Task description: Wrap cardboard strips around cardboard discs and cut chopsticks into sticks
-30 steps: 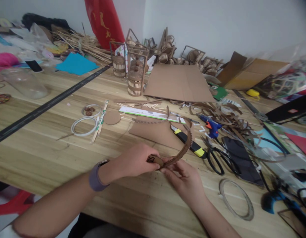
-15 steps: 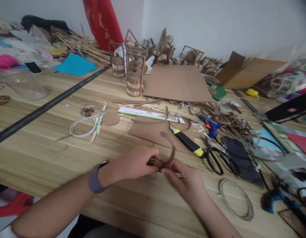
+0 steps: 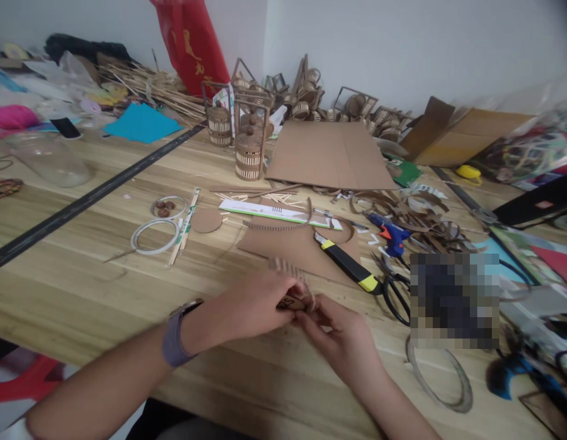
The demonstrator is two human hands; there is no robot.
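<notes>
Since the earlier frames, the free end of your ribbed cardboard strip [image 3: 290, 269] has swung leftward, from above your right hand [image 3: 340, 327] to just beyond the knuckles of your left hand [image 3: 260, 299]. Beneath them spreads the wooden counter [image 3: 118, 293]. Toward its far edge you have a large cardboard sheet [image 3: 331, 153]; a smaller cardboard sheet [image 3: 292, 247] lies nearer its middle. Left of the large one stands a lidded, slatted basket [image 3: 249, 157] with a tall handle frame. Your two hands meet above the counter, close to the middle of its near edge. Your left pinches a printed cardboard piece [image 3: 291, 302] between thumb and fingers; your right pinches the strip where it meets that piece, some fingertips hidden. To the right, a black-and-yellow utility knife [image 3: 347, 263] lies partly on the smaller sheet. Beside its grip end are scissors [image 3: 388, 272], partly masked by pixelation; farther back lies a blue glue gun [image 3: 394, 239]. Toward the left edge lie a pale tape ring [image 3: 150, 250], a flat cardboard disc [image 3: 207, 220] and a few brown balls [image 3: 164, 212].
</notes>
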